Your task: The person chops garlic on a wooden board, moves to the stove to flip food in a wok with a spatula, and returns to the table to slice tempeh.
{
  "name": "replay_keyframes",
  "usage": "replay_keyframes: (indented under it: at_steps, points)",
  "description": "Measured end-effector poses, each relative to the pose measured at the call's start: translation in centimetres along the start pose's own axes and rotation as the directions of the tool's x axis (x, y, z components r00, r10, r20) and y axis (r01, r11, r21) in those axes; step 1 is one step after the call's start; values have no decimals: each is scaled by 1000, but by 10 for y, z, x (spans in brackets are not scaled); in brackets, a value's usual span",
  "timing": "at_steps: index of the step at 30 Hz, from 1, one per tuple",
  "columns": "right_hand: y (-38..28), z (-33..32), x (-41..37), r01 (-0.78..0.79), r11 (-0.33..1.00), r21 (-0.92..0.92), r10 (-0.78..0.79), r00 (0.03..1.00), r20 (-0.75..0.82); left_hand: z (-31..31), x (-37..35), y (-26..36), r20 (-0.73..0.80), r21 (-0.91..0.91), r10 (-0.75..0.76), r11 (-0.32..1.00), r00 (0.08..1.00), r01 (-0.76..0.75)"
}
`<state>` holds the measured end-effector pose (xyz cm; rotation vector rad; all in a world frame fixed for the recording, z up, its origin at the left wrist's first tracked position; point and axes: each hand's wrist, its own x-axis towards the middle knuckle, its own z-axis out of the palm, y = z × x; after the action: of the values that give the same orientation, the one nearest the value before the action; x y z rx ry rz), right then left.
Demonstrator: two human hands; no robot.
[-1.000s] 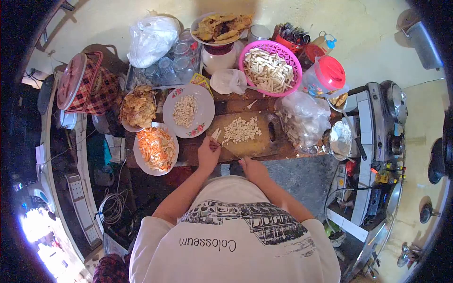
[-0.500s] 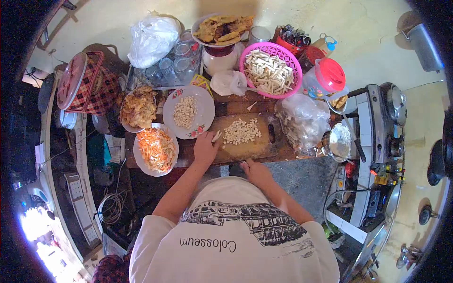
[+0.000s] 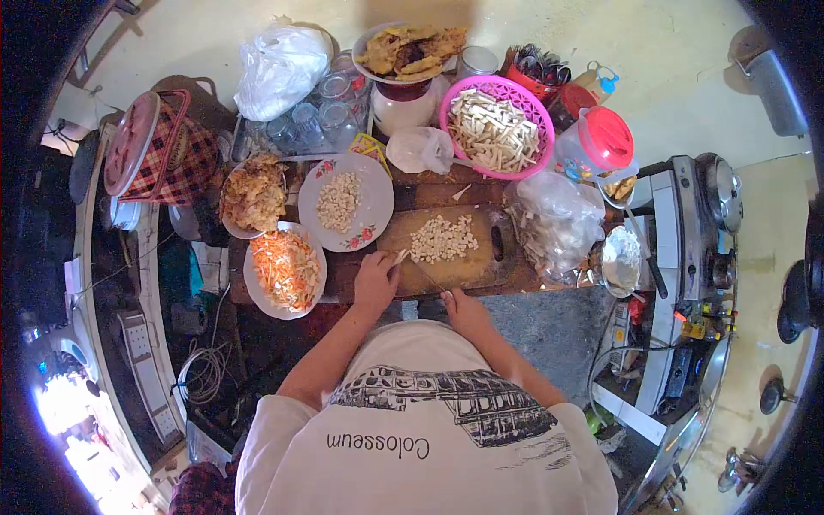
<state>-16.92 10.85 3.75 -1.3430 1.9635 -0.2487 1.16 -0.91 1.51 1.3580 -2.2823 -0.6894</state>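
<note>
At the brown wooden cutting board's (image 3: 474, 271) left edge, pale slender sticks (image 3: 402, 255) are pinched by left hand (image 3: 374, 280) fingers; at its near edge, a thin metal knife (image 3: 428, 275) is gripped by right hand (image 3: 463, 309) fingers.

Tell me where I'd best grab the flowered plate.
Probably the plate is best gripped at its near-right rim, coming from the person's side. It's wide and shallow, with chopped bits only in the middle, while fried food and orange shreds crowd its left. Keep it level so nothing slides off.
</note>
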Motion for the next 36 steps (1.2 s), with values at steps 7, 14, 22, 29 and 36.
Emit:
replay_keyframes:
  at_steps: [7,14,22,29,36]
  points:
    - [4,6,1,-39,999,18,40,999,-11,0,0,-6,-46,-1,74,997,996,-74]
    - [0,2,0,-43,998,52,44,999,-20,-1,1,-4,-60,15,125,992,990,-124]
    - [-7,-1,1,-30,996,84,32,999,-21,4,0,-6,-60,89,186,980,981,-181]
    - [-19,2,7,-50,999,-16,50,999,-13,0,3,-4,-34,93,235,968,971,-231]
    - [-17,23,27,39,997,-60,-44,995,-86,7,2,-15,-27,145,262,956,965,-256]
